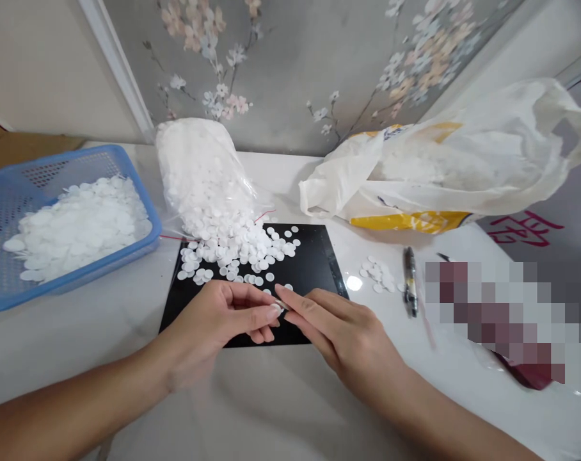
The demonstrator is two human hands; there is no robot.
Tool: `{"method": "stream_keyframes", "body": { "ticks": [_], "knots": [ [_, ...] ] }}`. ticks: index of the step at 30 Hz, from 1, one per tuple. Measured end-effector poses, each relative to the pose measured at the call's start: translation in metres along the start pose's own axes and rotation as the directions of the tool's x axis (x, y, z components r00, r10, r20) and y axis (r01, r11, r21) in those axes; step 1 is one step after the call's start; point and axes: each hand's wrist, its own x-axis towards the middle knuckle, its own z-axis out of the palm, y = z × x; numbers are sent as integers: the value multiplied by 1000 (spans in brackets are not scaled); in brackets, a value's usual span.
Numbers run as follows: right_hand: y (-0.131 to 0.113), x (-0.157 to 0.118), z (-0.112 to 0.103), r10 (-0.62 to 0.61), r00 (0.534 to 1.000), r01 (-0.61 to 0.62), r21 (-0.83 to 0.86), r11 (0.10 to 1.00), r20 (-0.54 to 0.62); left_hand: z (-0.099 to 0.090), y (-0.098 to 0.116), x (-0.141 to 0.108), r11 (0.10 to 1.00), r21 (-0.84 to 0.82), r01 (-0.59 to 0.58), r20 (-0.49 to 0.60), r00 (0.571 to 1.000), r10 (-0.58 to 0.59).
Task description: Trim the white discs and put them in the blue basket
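My left hand [233, 315] and my right hand [338, 323] meet over a black board [314, 256]. Between their fingertips is a small white disc [279, 306], pinched from both sides and partly hidden by the fingers. The thumb and forefinger of each hand are closed on it. Just beyond, loose white discs [242, 246] lie heaped on the board's far half. They spill from the mouth of a clear plastic bag [199, 160] full of the same discs.
A blue basket [151, 234] at left holds a pile of white discs [86, 221]. At back right lies a white plastic carrier bag [463, 166]. A small group of discs [379, 274] and a pen [410, 282] lie right of the board. A blurred-out package [506, 320] is farther right.
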Motion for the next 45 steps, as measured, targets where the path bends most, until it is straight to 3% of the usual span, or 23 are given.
{"method": "stream_keyframes", "body": {
  "ticks": [4, 10, 13, 15, 18, 21, 23, 26, 28, 31, 34, 36, 37, 39, 42, 43, 45],
  "knots": [
    [1, 0, -3, 73, 997, -73, 5, 997, -33, -1, 1, 1, 1000, 15, 21, -24, 999, -21],
    [0, 1, -2, 19, 1000, -19, 54, 998, 11, -3, -2, 2, 1000, 16, 4, -15, 1000, -4],
    [10, 2, -12, 139, 988, -135, 60, 989, -62, -6, 1, 3, 999, 42, -24, -38, 999, 26],
    [24, 3, -26, 279, 941, -288, -22, 957, -193, -10, 6, 5, 996, 53, -68, -100, 992, 73],
    [52, 3, -50, 471, 798, -549, -130, 825, -376, -20, 14, 8, 987, 58, -148, -207, 966, 157],
    [75, 2, -64, 596, 756, -651, -225, 725, -270, -30, 16, 12, 974, 44, -220, -246, 943, 224],
    [82, 1, -64, 603, 781, -623, -249, 741, -161, -35, 16, 15, 970, 29, -240, -246, 939, 240],
    [85, 1, -54, 491, 867, -498, -170, 850, -86, -38, 17, 16, 974, 43, -223, -239, 944, 227],
    [84, 2, -47, 498, 867, -496, -106, 862, -13, -39, 18, 15, 978, 67, -197, -229, 951, 207],
    [80, 3, -38, 552, 830, -548, -66, 834, 77, -41, 19, 15, 980, 103, -172, -225, 955, 191],
    [73, 6, -26, 476, 879, -476, 4, 879, 24, -38, 15, 17, 950, 238, -199, -184, 952, 246],
    [67, 8, -14, 382, 924, -383, 75, 921, 29, -33, 9, 19, 838, 481, -257, -133, 924, 360],
    [63, 9, -8, 319, 946, -324, 119, 939, 56, -29, 5, 21, 727, 619, -296, -76, 900, 430],
    [58, 11, 4, 179, 977, -202, 218, 955, 120, -23, -4, 23, 417, 829, -373, 108, 838, 534],
    [53, 14, 16, 69, 983, -117, 289, 950, 169, -18, -17, 28, -18, 898, -440, 372, 735, 567],
    [53, 15, 17, 64, 983, -111, 284, 952, 170, -18, -20, 30, -107, 894, -434, 413, 711, 569],
    [52, 17, 17, 74, 981, -120, 263, 957, 178, -19, -23, 33, -188, 892, -411, 439, 690, 576]
  ]
}}
